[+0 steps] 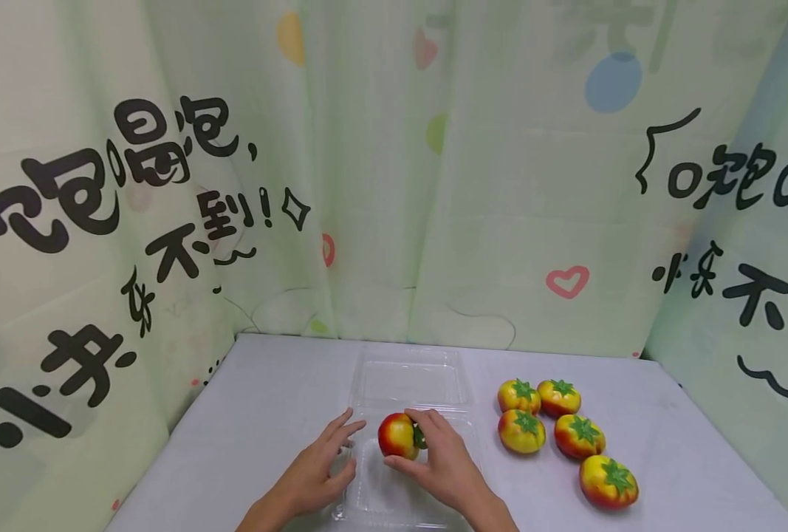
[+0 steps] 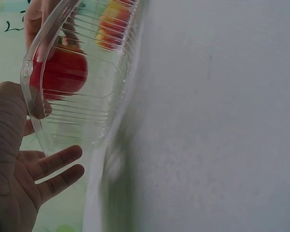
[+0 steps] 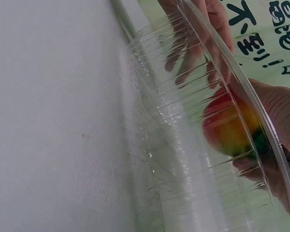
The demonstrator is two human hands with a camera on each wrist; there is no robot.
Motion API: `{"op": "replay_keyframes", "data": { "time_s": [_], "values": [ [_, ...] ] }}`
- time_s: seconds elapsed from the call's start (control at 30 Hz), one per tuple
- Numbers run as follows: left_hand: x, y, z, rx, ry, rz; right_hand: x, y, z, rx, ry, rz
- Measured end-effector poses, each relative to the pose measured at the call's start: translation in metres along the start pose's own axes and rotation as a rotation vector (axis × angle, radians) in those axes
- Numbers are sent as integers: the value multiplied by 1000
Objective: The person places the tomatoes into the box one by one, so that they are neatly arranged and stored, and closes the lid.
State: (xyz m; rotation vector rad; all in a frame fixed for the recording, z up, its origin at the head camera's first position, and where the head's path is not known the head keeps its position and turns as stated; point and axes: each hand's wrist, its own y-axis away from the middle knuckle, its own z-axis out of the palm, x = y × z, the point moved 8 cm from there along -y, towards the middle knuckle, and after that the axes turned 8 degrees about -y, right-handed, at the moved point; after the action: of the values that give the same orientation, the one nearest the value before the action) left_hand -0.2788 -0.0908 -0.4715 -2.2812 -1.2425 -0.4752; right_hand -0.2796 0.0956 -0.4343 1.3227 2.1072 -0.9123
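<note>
Operator: My right hand grips one fruit between thumb and fingers. My left hand is apart from the fruit, fingers spread, at the left side of the clear box. Whether it touches the box, I cannot tell.

Checker: Position of the fruit?

Operator: Over the box, tilted, green leaf toward my right palm. I cannot confirm contact underneath. The lid is folded back on the far side. Five more fruits sit on the desk, right of the box.

Checker: Step in hand?

Operator: In my judgement, placement: one fruit positioned at the box, not yet released.

Checker: Requirements for the next move?

Operator: Lower under control, if there is a gap. Turn the leaf up to match the others. Release only when the box carries the weight. My left hand should steady the box; it looks light enough to slide.
</note>
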Motion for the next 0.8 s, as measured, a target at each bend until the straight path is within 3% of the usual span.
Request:
{"op": "replay_keyframes", "data": {
  "time_s": [0.2,0.8],
  "values": [
    [0,0,1,-1,8,18,1,-3,8,23,21,-56],
    [3,1,-2,38,13,50,1,-8,24,-16,2,-65]
  ]
}}
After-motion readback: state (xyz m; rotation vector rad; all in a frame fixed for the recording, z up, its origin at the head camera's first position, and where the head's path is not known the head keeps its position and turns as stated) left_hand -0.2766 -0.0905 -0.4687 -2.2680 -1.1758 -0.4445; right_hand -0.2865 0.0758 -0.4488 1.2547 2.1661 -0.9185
